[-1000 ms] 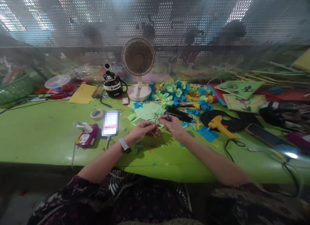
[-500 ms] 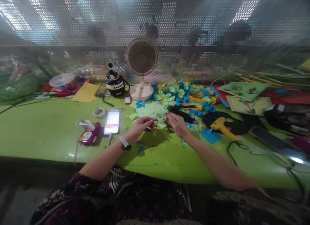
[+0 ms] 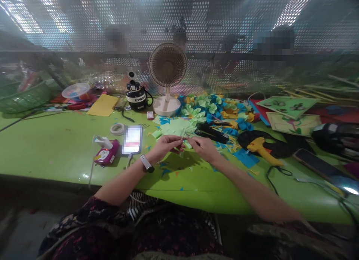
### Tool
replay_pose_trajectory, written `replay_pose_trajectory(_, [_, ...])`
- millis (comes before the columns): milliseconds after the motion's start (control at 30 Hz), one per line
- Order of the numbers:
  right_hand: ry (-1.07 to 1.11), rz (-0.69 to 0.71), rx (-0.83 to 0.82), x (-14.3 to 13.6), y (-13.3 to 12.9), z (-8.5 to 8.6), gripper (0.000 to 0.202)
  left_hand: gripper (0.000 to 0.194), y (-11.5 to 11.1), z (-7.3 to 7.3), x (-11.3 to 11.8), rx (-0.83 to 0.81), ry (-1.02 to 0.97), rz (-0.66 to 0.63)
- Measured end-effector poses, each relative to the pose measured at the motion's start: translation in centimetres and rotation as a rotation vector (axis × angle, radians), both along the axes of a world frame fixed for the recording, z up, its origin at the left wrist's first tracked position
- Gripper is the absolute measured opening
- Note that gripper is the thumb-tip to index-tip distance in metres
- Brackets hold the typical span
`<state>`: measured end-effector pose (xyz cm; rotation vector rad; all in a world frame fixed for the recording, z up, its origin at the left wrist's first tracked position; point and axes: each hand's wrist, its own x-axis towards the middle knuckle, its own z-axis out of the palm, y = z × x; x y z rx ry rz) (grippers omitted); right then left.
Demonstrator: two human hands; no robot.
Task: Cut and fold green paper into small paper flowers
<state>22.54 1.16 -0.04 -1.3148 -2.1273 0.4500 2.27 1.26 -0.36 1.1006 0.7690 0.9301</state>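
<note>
My left hand (image 3: 167,144), a pale-banded watch (image 3: 146,163) on its wrist, is closed in a pinch over the middle of the green table (image 3: 193,192). Its fingertips meet those of my right hand (image 3: 204,147), which is closed as well. Something small and shiny shows between them, too small to name. Just behind the right hand lies a long black stapler (image 3: 212,133). Light green paper pieces (image 3: 175,126) lie beyond the fingertips, and blue and orange scraps (image 3: 165,172) are scattered around and below the hands.
Behind the hands stand a fan (image 3: 167,65), a dark bottle (image 3: 136,97) and a heap of folded paper flowers (image 3: 210,105). Leftward are a lit phone (image 3: 132,139), a tape roll (image 3: 117,129) and a purple power adapter (image 3: 107,154). A yellow glue gun (image 3: 261,149) lies at right.
My hands have come together; the fingertips, apart before, now meet. The right hand has turned and closed toward the left. The view has shifted slightly.
</note>
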Motion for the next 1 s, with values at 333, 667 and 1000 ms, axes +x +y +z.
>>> replay_pose_trajectory(333, [0.067, 0.019, -0.041, -0.17, -0.11, 0.36, 0.055, 0.046, 0.02, -0.11, -0.04, 0.066, 0.089, 0.02])
replay_pose_trajectory(667, [0.074, 0.073, -0.077, -0.06, -0.09, 0.33, 0.055, 0.046, -0.11, 0.02, 0.13, 0.108, 0.108, 0.04])
replay_pose_trajectory(1000, [0.084, 0.111, -0.096, -0.2, -0.25, 0.8, 0.053, 0.048, -0.23, 0.1, 0.05, 0.11, 0.104, 0.014])
